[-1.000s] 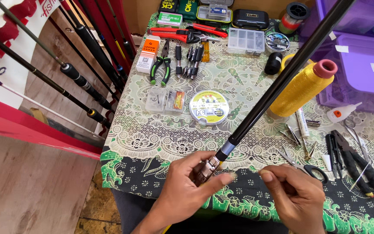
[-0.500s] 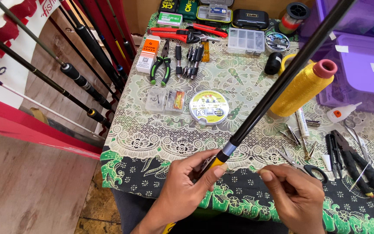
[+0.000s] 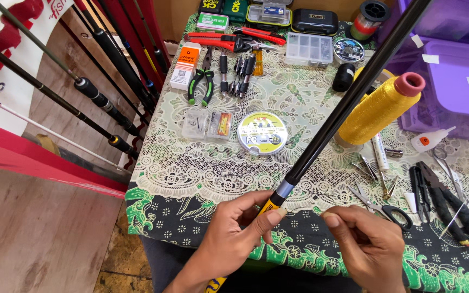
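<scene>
Two hands work a long black fishing rod (image 3: 343, 111) slanting over the patterned tablecloth (image 3: 191, 179): left hand (image 3: 234, 236) clamped near its grey band to steady it, right hand (image 3: 365, 247) pinched shut just beside.

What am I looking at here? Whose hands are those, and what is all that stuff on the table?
The camera sits on a person's head and looks down, so you see that person's own two hands. The left hand grips a long black fishing rod near a grey and yellow band. The right hand is beside it with fingers pinched together; what it pinches is too thin to see. On the table, with its lacy flowered cloth, lie a big cone of yellow thread, a round line spool, green pliers, scissors and small boxes. More rods lean on the left.
</scene>
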